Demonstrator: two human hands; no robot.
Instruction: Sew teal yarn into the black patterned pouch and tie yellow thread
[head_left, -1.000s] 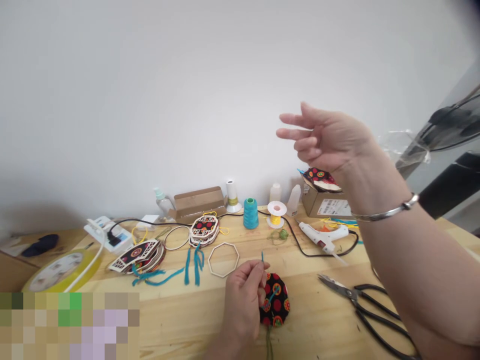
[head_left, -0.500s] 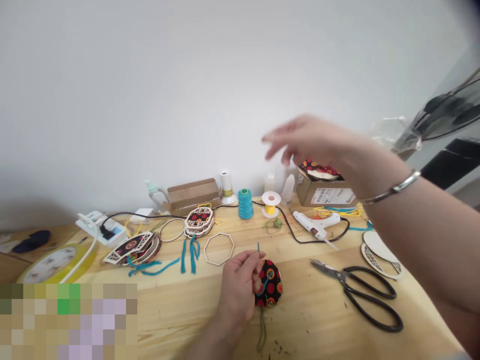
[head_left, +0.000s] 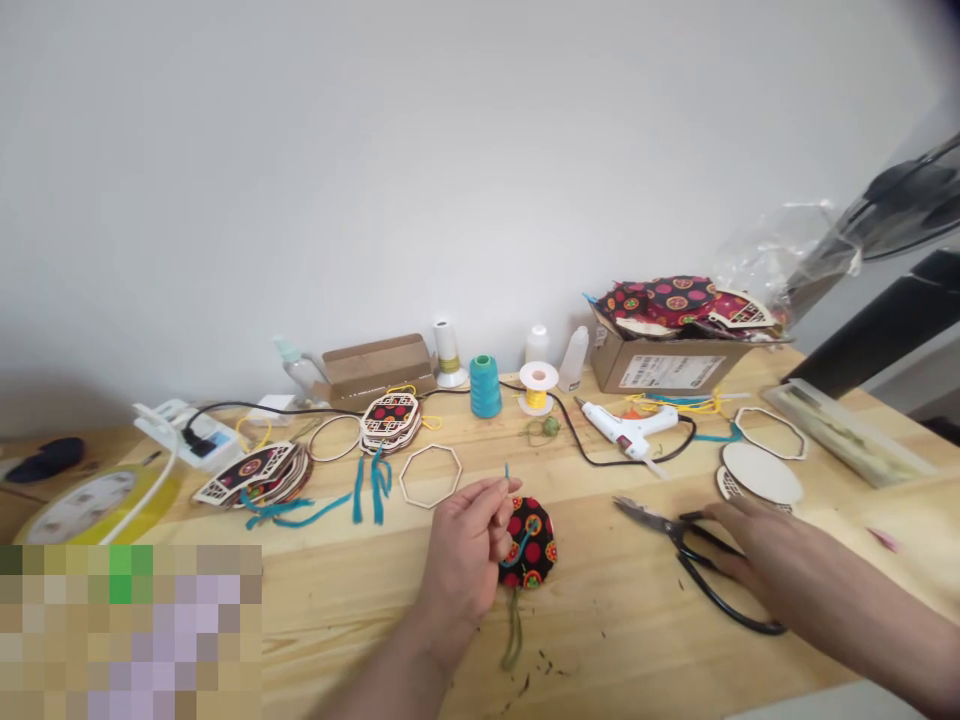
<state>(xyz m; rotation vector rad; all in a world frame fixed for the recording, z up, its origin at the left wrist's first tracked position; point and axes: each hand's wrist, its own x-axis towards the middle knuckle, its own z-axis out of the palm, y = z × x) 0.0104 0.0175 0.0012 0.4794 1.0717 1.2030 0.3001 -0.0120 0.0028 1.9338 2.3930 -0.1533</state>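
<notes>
Disc [head_left: 537,555], lower centre, adjoins the left hand [head_left: 466,545], pinching teal cord [head_left: 507,470]. Lower right, the right hand [head_left: 776,560] slants palm-down over scissors [head_left: 675,533], grip unclear.

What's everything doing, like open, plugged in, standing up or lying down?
Scissors, lying flat, right hand at the handles
Left hand, pinching blue thread
Black plug, plugged in
Cardboard box, open, stuffed full
Glue gun, lying down, can't tell if hot
Blue cone, standing up
</notes>
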